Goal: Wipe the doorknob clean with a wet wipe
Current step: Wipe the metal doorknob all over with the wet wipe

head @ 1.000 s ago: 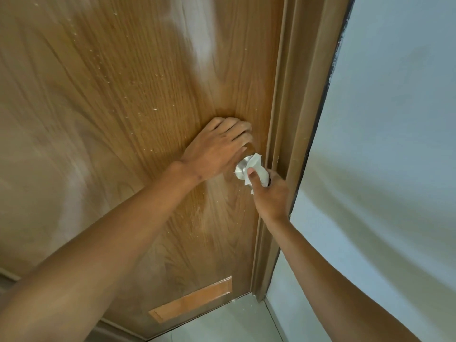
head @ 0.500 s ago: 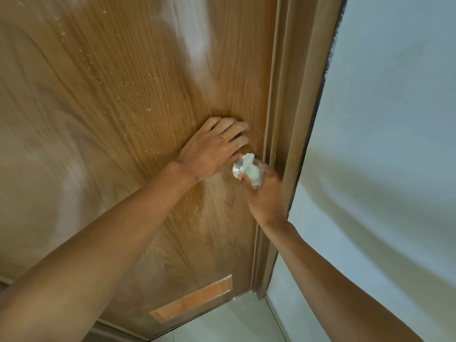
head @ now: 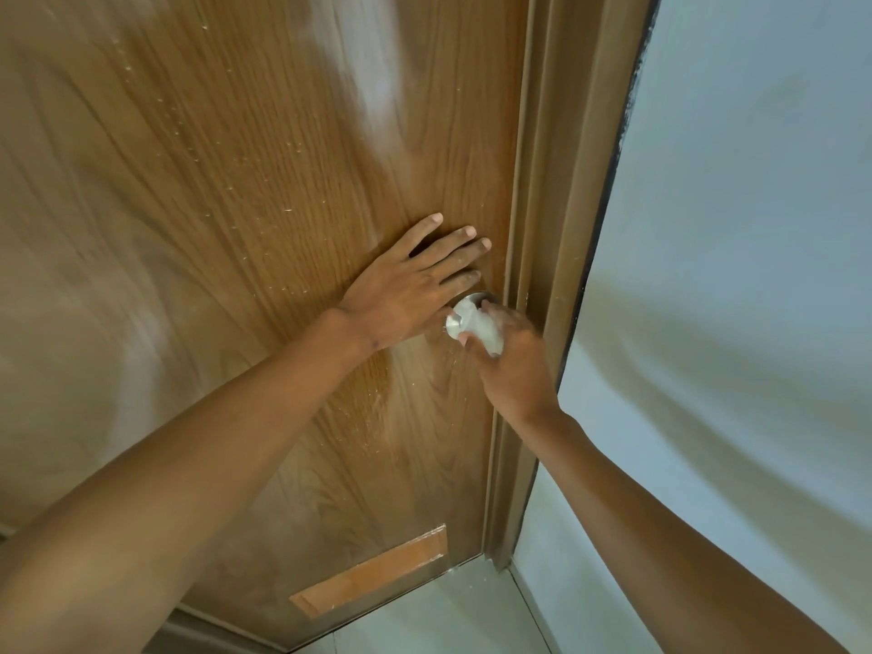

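Wooden door (head: pixel 245 191) — left hand (head: pixel 401 290) flat, fingers spread; right hand (head: pixel 512 365) clamps wet wipe (head: pixel 486 330) on doorknob (head: pixel 460 313).

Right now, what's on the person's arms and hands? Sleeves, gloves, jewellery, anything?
Nothing worn that shows. Both forearms are bare right down to the frame edge, no sleeve cuffs in view. The left hand and right hand have no gloves, rings, watch or bands. Fingernails are short and unpainted. The right hand is slightly motion-blurred, so fine detail there is uncertain.
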